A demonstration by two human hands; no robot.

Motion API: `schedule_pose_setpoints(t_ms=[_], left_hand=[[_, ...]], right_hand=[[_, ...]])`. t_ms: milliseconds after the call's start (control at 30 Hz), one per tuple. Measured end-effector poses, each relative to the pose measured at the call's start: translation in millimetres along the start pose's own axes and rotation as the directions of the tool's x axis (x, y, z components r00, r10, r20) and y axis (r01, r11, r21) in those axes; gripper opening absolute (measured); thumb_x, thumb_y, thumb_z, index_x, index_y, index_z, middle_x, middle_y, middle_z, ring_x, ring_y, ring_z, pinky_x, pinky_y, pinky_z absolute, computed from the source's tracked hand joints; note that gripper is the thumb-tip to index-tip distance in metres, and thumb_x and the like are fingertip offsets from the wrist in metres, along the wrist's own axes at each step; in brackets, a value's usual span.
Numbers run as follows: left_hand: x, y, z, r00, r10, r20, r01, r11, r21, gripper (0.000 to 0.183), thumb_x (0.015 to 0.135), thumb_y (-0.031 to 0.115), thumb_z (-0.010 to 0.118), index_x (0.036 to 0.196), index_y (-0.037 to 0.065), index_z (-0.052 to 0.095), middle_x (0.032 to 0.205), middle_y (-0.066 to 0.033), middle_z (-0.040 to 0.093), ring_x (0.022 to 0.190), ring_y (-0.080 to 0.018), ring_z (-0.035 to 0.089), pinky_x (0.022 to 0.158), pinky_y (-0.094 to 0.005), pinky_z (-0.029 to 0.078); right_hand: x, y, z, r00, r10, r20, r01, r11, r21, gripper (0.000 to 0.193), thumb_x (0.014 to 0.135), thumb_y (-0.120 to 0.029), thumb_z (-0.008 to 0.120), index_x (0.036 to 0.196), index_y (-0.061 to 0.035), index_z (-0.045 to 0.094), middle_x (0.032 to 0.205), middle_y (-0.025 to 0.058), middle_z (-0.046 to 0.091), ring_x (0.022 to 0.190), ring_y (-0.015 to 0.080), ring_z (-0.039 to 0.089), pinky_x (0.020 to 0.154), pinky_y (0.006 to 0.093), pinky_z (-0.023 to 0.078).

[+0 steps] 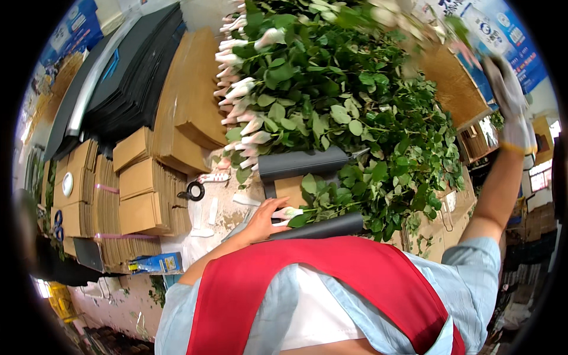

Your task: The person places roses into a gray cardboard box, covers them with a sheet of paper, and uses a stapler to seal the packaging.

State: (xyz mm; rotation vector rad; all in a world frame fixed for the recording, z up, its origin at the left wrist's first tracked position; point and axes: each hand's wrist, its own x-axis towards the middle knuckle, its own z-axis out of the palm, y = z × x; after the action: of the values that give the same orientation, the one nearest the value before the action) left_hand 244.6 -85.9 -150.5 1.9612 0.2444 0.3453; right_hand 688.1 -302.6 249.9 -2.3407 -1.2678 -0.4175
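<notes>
My bare left hand [264, 222] lies at the near end of a dark wrapping sheet, its fingers around white-sleeved rose buds [289, 213]. Their leafy stems run right, between the sheet's rolled far part [305, 163] and its rolled near edge [322, 226]. Brown cardboard [290, 190] shows inside the sheet. My right hand [507, 89], in a pale glove, is raised at the far right and smeared by motion. It appears closed on a rose stem, whose blurred leaves [408, 35] sweep over the pile. Beyond the sheet lies a large heap of roses [343, 100], sleeved buds facing left.
Left of the roses stand tall brown cardboard sheets [192, 89] and stacked black sheets [133, 77]. Nearer are bundles of small brown cardboard [142, 201], a black tape roll [195, 190], loose white sleeves [204, 222] and blue scissors [58, 219]. A wooden board [452, 86] rises at right.
</notes>
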Motion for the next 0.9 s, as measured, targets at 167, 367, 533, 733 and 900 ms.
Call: schedule_pose_setpoints(t_ms=[167,367,533,733,900], left_hand=[[-6,-20,8,0.994,0.107,0.017,-0.109,0.977,0.183,0.054,0.065,0.019,0.082,0.114,0.009,0.063,0.120,-0.0098,0.059,0.118,-0.0313,0.045,0.100,-0.0407,0.038],[-8,-12,7,0.999,0.002,-0.038,-0.001,1.000,0.024,0.053,0.060,0.019,0.086,0.110,0.013,0.069,0.151,-0.0132,0.016,0.130,-0.0364,0.035,0.106,-0.0434,0.035],[-7,-10,3,1.000,0.006,-0.021,-0.006,1.000,0.008,0.056,0.059,0.020,0.087,0.112,0.013,0.068,0.149,-0.0143,0.018,0.130,-0.0367,0.034,0.106,-0.0443,0.035],[-7,-8,3,0.992,0.093,-0.089,-0.063,0.954,0.293,0.053,0.058,0.031,0.086,0.108,0.023,0.070,0.153,-0.0234,0.006,0.138,-0.0431,0.016,0.110,-0.0466,0.027],[13,2,-17,0.988,-0.039,0.148,0.019,0.991,0.136,0.044,0.059,0.029,0.084,0.096,0.010,0.071,0.128,-0.0098,0.055,0.116,-0.0313,0.049,0.098,-0.0395,0.041]], right_hand=[[-131,108,92,0.864,0.389,0.321,-0.449,0.883,0.138,0.043,0.088,-0.024,0.061,0.127,-0.0086,0.049,0.113,0.0099,0.057,0.098,0.0191,0.056,0.087,0.0307,0.045],[-174,-30,152,0.970,0.118,0.214,-0.170,0.954,0.247,0.038,0.086,-0.005,0.061,0.123,-0.0046,0.058,0.108,0.0150,0.066,0.096,0.0212,0.064,0.083,0.0312,0.052],[-166,-157,282,0.511,-0.647,0.566,0.379,0.761,0.527,0.036,0.082,-0.027,0.061,0.114,-0.0080,0.060,0.098,0.0142,0.067,0.087,0.0337,0.064,0.075,0.0400,0.053],[-173,-166,318,0.365,-0.470,0.804,0.433,0.850,0.300,0.031,0.081,-0.020,0.058,0.110,-0.0109,0.056,0.084,0.0128,0.066,0.076,0.0318,0.066,0.064,0.0440,0.053],[-160,-172,267,0.500,-0.558,0.662,0.415,0.826,0.382,0.041,0.078,-0.022,0.063,0.118,-0.0143,0.056,0.102,0.0116,0.065,0.075,0.0277,0.066,0.064,0.0376,0.053]])
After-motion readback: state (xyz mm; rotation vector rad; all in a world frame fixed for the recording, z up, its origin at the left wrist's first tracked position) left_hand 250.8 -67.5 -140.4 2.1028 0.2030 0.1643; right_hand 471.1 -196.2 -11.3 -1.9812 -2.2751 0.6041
